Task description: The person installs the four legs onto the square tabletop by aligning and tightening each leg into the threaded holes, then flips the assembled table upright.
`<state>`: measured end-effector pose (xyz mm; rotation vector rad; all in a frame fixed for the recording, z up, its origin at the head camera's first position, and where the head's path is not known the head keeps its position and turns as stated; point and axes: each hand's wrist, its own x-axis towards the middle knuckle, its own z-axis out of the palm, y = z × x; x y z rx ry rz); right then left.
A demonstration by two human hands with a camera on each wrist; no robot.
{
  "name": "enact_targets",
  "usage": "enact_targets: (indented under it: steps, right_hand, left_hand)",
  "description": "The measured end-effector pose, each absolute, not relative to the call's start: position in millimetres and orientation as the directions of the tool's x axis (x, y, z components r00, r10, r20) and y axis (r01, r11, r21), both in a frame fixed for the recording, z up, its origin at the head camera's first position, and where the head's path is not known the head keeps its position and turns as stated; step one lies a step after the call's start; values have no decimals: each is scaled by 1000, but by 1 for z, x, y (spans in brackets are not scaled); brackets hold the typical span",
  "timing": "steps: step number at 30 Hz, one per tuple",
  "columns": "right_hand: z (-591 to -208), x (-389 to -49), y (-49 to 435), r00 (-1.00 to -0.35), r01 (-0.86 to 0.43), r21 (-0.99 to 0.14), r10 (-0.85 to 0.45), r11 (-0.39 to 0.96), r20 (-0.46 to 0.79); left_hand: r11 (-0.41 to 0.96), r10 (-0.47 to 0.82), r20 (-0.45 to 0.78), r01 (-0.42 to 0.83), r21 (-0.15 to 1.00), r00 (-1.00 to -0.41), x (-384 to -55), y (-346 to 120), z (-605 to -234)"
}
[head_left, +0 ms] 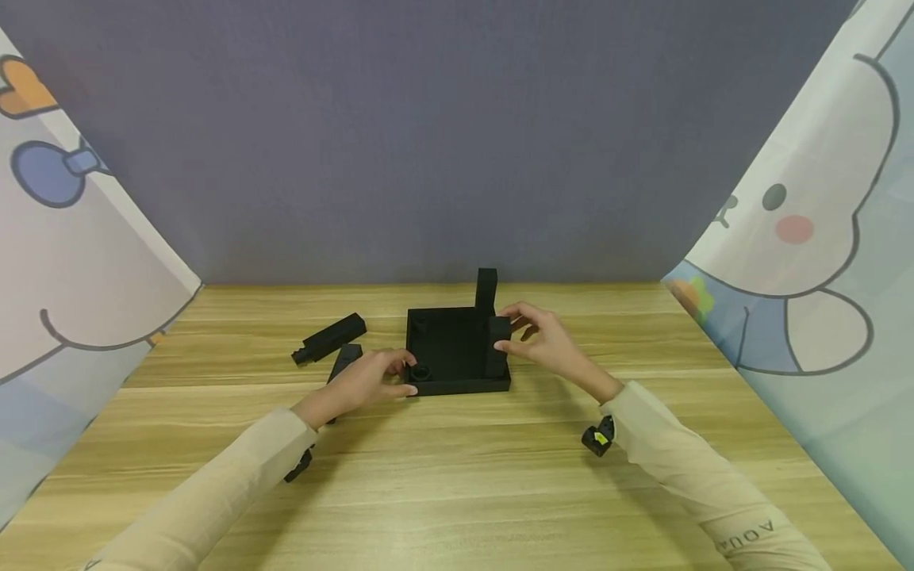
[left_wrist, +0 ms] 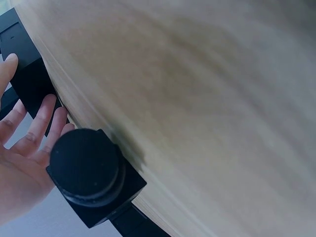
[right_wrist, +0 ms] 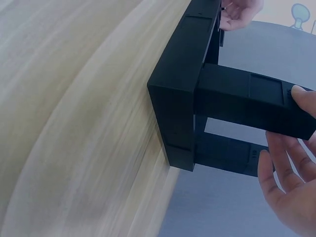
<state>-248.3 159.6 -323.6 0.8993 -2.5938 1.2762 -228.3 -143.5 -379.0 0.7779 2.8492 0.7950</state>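
Observation:
A shallow black square tray [head_left: 457, 387] lies on the wooden table with its open side up. One black square post [head_left: 486, 289] stands upright at its back right corner. At the front right corner my right hand [head_left: 546, 341] grips a second upright post [right_wrist: 232, 94] between thumb and fingers. My left hand [head_left: 371, 377] holds the tray's front left corner, thumb at the front wall and fingers along the left side. A round socket [head_left: 421, 371] shows inside that corner.
Left of the tray lies a loose black post [head_left: 332, 337] with a narrower knobbed end. Another loose post [head_left: 346, 358] is partly hidden under my left hand; its round end [left_wrist: 86, 163] shows close up in the left wrist view. A grey panel [head_left: 428, 143] stands behind the table.

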Motion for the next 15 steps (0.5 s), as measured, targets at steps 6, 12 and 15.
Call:
enact_targets:
  steps: [6,12,15]
  right_hand:
    - [-333,-259,165,-796,-584,-678,-479,446,370]
    - [-333,-260,167,-788,-593,-677,-486,435,378]
    - [-334,-260,167,-791,-589,-682,-484,434,374]
  left_hand:
    - [744,491,52,450,495,-870,-228,-143,-378]
    - [746,488,41,441,499,-872,-228,-144,-378]
    - [748,491,39,444,494,-870,-229,-144,-378]
